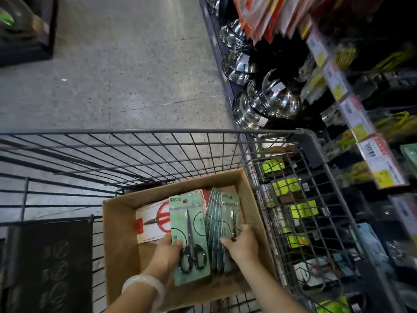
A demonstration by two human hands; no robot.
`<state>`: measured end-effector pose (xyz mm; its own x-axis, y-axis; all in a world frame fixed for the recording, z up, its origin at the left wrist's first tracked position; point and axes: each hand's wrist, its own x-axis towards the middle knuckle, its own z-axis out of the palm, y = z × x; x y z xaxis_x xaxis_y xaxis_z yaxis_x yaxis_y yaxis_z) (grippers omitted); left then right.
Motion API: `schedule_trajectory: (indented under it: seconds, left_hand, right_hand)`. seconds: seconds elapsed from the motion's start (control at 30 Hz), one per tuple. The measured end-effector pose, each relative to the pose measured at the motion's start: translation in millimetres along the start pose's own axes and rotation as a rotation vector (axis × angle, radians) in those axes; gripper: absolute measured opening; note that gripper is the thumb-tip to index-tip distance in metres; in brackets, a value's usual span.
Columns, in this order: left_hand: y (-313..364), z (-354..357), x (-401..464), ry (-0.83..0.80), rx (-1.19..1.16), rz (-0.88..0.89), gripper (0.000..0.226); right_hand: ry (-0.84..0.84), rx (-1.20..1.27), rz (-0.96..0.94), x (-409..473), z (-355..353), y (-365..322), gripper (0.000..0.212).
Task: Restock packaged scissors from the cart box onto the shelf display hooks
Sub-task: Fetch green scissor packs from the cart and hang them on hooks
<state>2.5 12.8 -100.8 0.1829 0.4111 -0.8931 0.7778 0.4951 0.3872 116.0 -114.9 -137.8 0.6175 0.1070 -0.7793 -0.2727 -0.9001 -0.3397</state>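
Cardboard box (119,240), in wire cart (158,132): holds green scissor packs and a red-handled pack (155,220) lying flat beneath.
Left hand (168,250): fingers curled round the edge of one green scissor pack (189,236), lifted over the box.
Right hand (242,242): fingers pressed into a fanned stack of green packs (222,224) standing on edge; whether it grips them, I cannot tell.
Shelf (361,123), to the right: hooks blurred, no pack being hung.
Progress: picking stage; most stock appears still boxed, hanging not yet begun for these.
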Motion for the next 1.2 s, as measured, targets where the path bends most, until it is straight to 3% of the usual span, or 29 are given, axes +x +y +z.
schedule_trajectory:
  seconds: [0.07,0.23,0.43,0.53,0.6,0.73,0.83,1.0,1.2]
  left_hand:
    - [-1.5,-0.1,-2.3,0.001,-0.023,0.009,0.016]
    - [-6.5,-2.0,-7.9,-0.019,-0.045,0.039,0.018]
    - [-13.3,-16.4,-11.4,-0.018,-0.061,0.065,0.017]
    - [-16.4,-27.4,-16.9,0.008,-0.028,0.096,0.013]
    - [-20.1,-35.4,-15.9,0.024,-0.004,0.116,0.011]
    - [-17.5,-50.4,-25.4,-0.009,-0.006,0.18,0.014]
    - [-5.0,-57.0,-61.6,-0.007,-0.061,0.278,0.011]
    - [4.2,-56.5,-132.2,-0.142,-0.145,0.434,0.014]
    - [-9.6,-30.8,-225.3,-0.381,-0.03,0.589,0.025]
  right_hand:
    - [-0.036,-0.044,0.034,0.2,-0.5,-4.2,0.09]
    - [-0.024,-0.242,-0.026,-9.3,5.9,-4.4,0.08]
    - [-0.183,-0.001,-0.03,-14.5,16.3,1.0,0.078]
    - [0.005,-0.088,-0.077,-22.4,22.1,1.8,0.072]
    - [0.098,-0.008,-0.085,-29.1,21.3,0.2,0.069]
    - [0.073,0.323,-0.078,-42.9,3.5,-9.9,0.068]
    - [0.0,0.41,-0.114,-72.0,-14.6,-16.1,0.05]
    - [0.101,0.537,-0.283,-158.1,-50.3,-4.1,0.026]
    - [0.272,0.703,-0.365,-274.2,-88.0,57.0,0.033]
